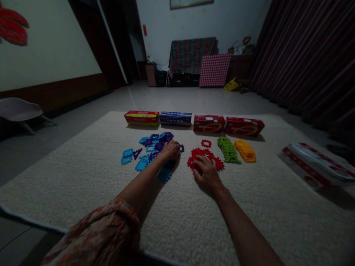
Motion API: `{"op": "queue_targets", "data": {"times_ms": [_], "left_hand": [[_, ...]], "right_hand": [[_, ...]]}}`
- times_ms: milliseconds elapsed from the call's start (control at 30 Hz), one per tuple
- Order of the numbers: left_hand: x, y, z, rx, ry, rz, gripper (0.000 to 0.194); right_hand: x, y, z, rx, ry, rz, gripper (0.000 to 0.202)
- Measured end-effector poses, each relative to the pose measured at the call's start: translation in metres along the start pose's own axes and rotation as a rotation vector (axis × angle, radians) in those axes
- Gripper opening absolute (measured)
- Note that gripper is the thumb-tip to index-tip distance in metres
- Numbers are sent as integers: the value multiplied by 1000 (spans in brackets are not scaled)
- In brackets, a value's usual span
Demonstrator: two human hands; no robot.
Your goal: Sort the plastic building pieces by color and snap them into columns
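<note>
My left hand (pixel 171 149) is over the right side of a mixed pile of light blue pieces (pixel 142 162) and dark purple pieces (pixel 160 145) with toothed edges. Its fingers are bent down and together; what they grip, if anything, is hidden. A purple piece (pixel 181 148) pokes out just right of it. My right hand (pixel 206 170) lies with fingers apart on a heap of red toothed pieces (pixel 198 152). One red square frame piece (pixel 206 143) sits apart behind that heap. Farther right are an overlapping row of green pieces (pixel 227 149) and one of yellow-orange pieces (pixel 245 150).
Behind the pieces stand a red-and-yellow box (pixel 142 118), a blue box (pixel 176 119) and two dark red boxes (pixel 209 123) in a line. A red-and-white box (pixel 316 166) with a clear top rests at the right of the cream quilted mat (pixel 177 218). A pale stool (pixel 19 110) stands left.
</note>
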State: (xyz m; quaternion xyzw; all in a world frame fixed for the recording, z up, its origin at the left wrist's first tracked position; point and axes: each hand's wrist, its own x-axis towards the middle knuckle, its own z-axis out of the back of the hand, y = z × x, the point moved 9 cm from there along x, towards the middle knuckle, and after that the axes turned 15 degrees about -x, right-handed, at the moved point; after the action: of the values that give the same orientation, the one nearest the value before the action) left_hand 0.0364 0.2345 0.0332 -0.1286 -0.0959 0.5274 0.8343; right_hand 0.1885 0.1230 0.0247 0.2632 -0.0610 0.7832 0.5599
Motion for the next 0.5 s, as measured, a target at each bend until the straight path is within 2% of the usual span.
{"op": "queue_targets", "data": {"times_ms": [167, 333, 500], "left_hand": [[-7, 6, 5, 23, -11, 46, 23], [-27, 8, 14, -35, -117, 25, 35], [-52, 9, -2, -63, -139, 34, 39]], "right_hand": [[0, 0, 1, 2, -6, -2, 27], [0, 1, 2, 10, 2, -2, 25], [1, 1, 2, -5, -17, 10, 23]]}}
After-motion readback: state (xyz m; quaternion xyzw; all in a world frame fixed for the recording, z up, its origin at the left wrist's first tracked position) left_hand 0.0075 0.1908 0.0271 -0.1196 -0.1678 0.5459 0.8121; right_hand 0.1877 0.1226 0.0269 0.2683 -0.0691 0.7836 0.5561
